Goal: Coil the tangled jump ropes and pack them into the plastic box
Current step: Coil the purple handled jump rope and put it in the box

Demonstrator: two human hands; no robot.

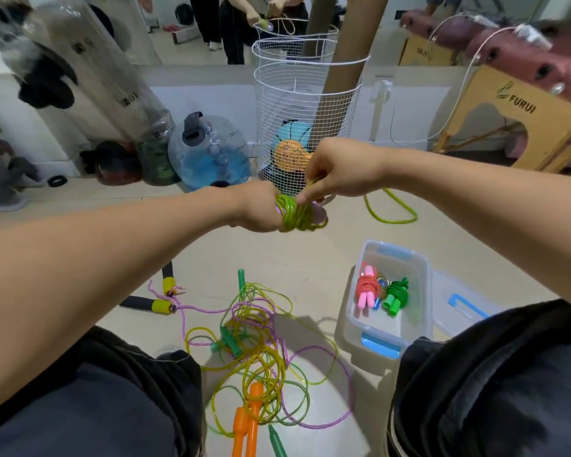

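My left hand (259,211) grips a bundle of lime-green rope coils (297,215), wound around its fingers. Just above it, my right hand (340,169) pinches the same green rope. The rope's loose end (389,211) trails on the floor to the right. A clear plastic box (422,291) with blue latches stands open at the right, holding a coiled pink rope (367,288) and a coiled green rope (397,293). On the floor between my knees lies a tangle of yellow, green and purple ropes (261,344) with orange handles (248,420) and green handles.
The box lid (459,308) lies right of the box. A white wire basket (297,127) holding balls and a cardboard tube stands behind my hands. Black-and-yellow handles (162,301) lie at the left. A blue water jug (211,153) and bagged items line the wall.
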